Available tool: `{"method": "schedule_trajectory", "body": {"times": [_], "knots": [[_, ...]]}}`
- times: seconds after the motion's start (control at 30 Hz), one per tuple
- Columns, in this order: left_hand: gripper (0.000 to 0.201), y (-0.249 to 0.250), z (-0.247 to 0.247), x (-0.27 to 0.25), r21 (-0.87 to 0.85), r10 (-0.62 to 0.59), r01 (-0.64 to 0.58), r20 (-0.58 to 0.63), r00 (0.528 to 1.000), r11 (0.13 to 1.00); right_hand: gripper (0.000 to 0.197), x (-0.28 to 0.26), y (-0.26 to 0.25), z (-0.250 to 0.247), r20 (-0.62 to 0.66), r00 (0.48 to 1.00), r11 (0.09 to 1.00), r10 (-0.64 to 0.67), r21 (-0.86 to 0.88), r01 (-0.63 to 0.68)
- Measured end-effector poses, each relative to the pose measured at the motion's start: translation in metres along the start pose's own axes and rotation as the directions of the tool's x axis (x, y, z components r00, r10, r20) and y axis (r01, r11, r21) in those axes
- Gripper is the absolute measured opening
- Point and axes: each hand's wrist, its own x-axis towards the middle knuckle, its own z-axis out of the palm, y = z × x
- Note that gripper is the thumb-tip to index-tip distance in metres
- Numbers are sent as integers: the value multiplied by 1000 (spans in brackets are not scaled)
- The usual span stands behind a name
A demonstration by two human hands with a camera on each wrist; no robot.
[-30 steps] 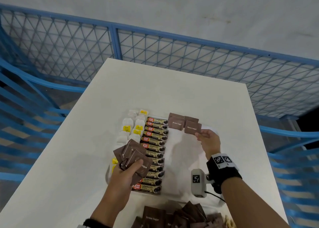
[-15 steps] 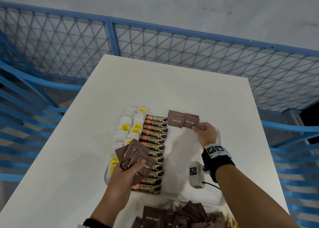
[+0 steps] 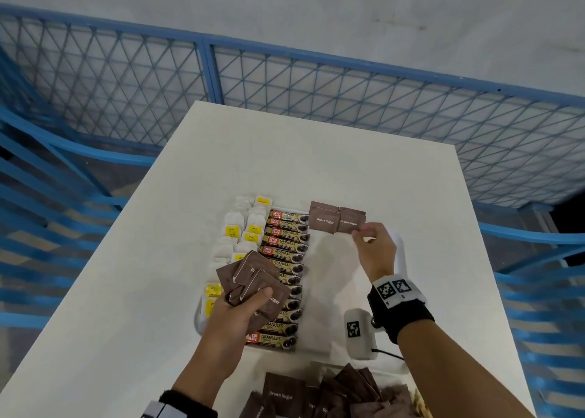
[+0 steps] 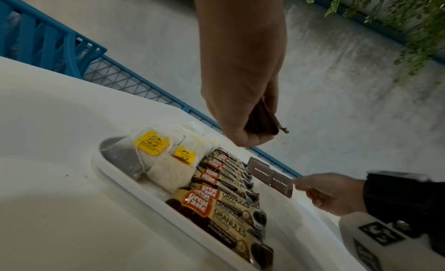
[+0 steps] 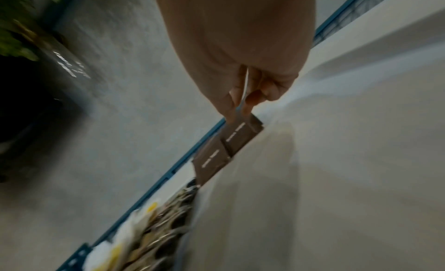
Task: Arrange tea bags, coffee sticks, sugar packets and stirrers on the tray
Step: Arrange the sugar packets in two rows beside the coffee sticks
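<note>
Right hand [image 3: 376,251] pinches a brown sugar packet [image 3: 352,221] at the tray's [image 4: 154,208] far end. Left hand [image 3: 235,314] grips a bunch of sugar packets [image 3: 253,280].

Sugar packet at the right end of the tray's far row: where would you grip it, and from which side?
Pinch its near right corner from the right, where the right hand now holds it. The sugar packet is thin and flat, its left edge meets the neighbouring packet, and only bare tray lies to its right.

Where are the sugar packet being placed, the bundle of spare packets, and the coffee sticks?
placed sugar packet [image 3: 352,222], head view, printed face.
spare packet bundle [image 3: 253,280], head view, top packet in left hand.
coffee sticks [image 3: 286,253], head view, middle of the row.
</note>
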Motion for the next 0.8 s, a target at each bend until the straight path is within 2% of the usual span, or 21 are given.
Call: {"method": "schedule_trajectory", "body": {"times": [0.07,0.13,0.2,0.27,0.3,0.33,0.37,0.5,0.63,0.8], "knots": [[22,0,1,-1,-1,-2,2,8,1000,1000,4,-22,-14,0,125,992,999,-30,-6,31],[24,0,2,-2,0,-5,5,20,1000,1000,7,-46,-28,-1,309,949,998,-67,14,66],[27,0,2,-3,3,-4,4,25,1000,1000,13,-72,-42,-4,535,840,995,-92,72,63],[27,1,1,-6,-2,8,-8,33,999,1000,17,-95,-50,-9,736,673,995,-74,98,1],[27,2,1,-7,-4,14,-14,41,999,1000,17,-105,-51,-9,797,601,995,-62,100,-30],[26,2,1,-9,-4,17,-17,48,999,1000,16,-113,-51,-10,831,554,994,-57,100,-47],[25,3,1,-10,-8,21,-20,48,999,1000,16,-120,-49,-9,842,537,993,-57,103,-55],[25,4,0,-16,-40,43,-42,41,998,998,12,-135,-48,-6,804,592,980,-53,155,-122],[25,3,-3,-18,-57,47,-46,23,999,997,11,-138,-51,-10,795,605,956,-53,216,-200],[17,2,-7,-18,-20,49,-49,-3,999,999,7,-137,-51,-14,734,678,908,-37,308,-284]]}}
